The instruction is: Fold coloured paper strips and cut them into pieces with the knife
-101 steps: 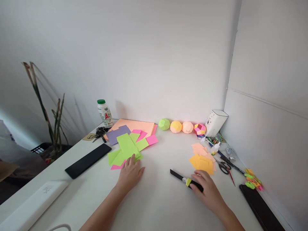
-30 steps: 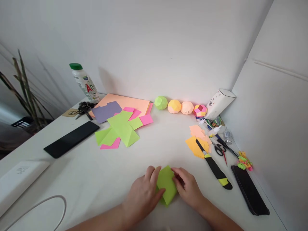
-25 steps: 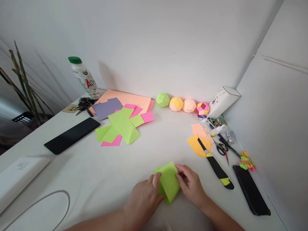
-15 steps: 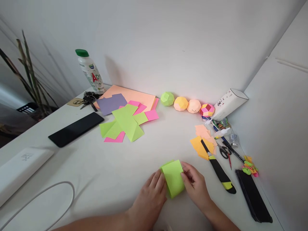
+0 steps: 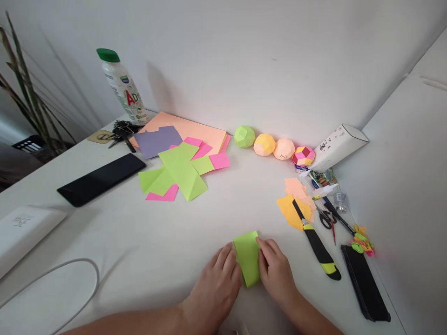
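1. Paper rectangle in lime green [image 5: 247,258]: at near side of white table [image 5: 174,242], between both hands.
2. Left hand [image 5: 218,279]: fingers bent and bunched together at its left edge. Thumb hidden, can't tell if it grips or just presses.
3. Right hand [image 5: 274,270]: fingers curled in, thumb and forefinger nearly together, pinching the right edge near the upper corner.
4. Utility knife with black and lime-yellow handle [image 5: 318,246]: right of right hand, apart from it, blade lying across yellow-orange paper pieces [image 5: 288,214].
5. Flat lime-green paper sheets [image 5: 179,165]: overlapping, up and left of the hands, with bright pink paper pieces [image 5: 220,161] poking out.
6. Four faceted paper balls [image 5: 264,144]: row along the wall, green one leftmost.
7. White plastic bottle with green cap [image 5: 127,95]: upright, back left.
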A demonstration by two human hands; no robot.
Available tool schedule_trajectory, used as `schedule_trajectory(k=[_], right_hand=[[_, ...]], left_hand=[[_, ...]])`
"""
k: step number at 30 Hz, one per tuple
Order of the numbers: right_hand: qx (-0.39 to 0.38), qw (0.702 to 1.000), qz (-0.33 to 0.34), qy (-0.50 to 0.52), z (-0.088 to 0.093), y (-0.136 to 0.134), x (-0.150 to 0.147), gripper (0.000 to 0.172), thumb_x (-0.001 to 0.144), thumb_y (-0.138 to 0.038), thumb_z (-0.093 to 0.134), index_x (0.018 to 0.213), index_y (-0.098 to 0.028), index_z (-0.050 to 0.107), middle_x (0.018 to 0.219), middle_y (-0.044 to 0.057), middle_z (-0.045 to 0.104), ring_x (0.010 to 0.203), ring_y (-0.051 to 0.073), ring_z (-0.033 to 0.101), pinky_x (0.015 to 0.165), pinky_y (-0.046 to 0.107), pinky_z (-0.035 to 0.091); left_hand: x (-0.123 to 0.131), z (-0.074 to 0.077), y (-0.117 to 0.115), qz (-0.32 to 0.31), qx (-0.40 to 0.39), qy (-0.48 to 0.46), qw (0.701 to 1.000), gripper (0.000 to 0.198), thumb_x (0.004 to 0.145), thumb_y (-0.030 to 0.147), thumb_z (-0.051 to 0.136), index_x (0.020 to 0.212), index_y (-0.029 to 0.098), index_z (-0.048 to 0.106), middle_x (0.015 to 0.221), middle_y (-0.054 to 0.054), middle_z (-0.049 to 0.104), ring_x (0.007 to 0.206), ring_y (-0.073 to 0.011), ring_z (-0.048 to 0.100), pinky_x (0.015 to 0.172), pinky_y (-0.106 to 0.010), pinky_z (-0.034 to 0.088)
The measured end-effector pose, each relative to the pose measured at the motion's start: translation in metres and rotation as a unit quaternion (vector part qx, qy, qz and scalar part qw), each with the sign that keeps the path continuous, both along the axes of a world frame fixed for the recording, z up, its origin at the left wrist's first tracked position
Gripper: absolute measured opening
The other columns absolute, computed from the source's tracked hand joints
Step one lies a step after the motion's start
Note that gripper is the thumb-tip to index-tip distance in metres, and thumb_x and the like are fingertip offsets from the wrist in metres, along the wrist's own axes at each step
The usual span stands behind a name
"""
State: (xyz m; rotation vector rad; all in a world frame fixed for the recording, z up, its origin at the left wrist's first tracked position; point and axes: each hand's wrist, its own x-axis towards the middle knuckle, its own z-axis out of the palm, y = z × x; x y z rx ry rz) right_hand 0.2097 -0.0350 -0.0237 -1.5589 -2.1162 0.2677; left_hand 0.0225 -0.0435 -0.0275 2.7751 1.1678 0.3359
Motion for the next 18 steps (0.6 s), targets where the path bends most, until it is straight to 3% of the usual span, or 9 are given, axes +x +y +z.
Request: schedule_trajectory(k=[6, 18], right_hand=[[0.004, 1.000, 0.004, -0.026, -0.0001, 0.0012, -0.0016, 0.039, 0.088, -0.009, 0.036, 0.121, -0.018, 0.056, 0.086, 0.008, 0.062, 0.069, 0.018, 0.064, 0.057, 0.028, 0.056], [-0.016, 0.999, 0.005, -0.048, -0.0006, 0.0000, -0.0025, 0.040, 0.089, -0.009, 0.036, 0.125, -0.017, 0.054, 0.089, 0.009, 0.061, 0.071, 0.018, 0.065, 0.054, 0.027, 0.055]], left_hand=[[0.0016, -0.0027, 0.0034, -0.050, 0.027, -0.012, 0.998, 0.028, 0.088, 0.022, 0.051, 0.112, 0.012, 0.061, 0.126, -0.014, 0.057, 0.124, -0.0294, 0.047, 0.105, -0.042, 0.036], [0.0003, -0.0048, 0.0010, -0.031, 0.013, -0.012, 0.999, 0.030, 0.088, 0.021, 0.051, 0.115, 0.011, 0.061, 0.127, -0.017, 0.057, 0.125, -0.0336, 0.045, 0.102, -0.047, 0.033]])
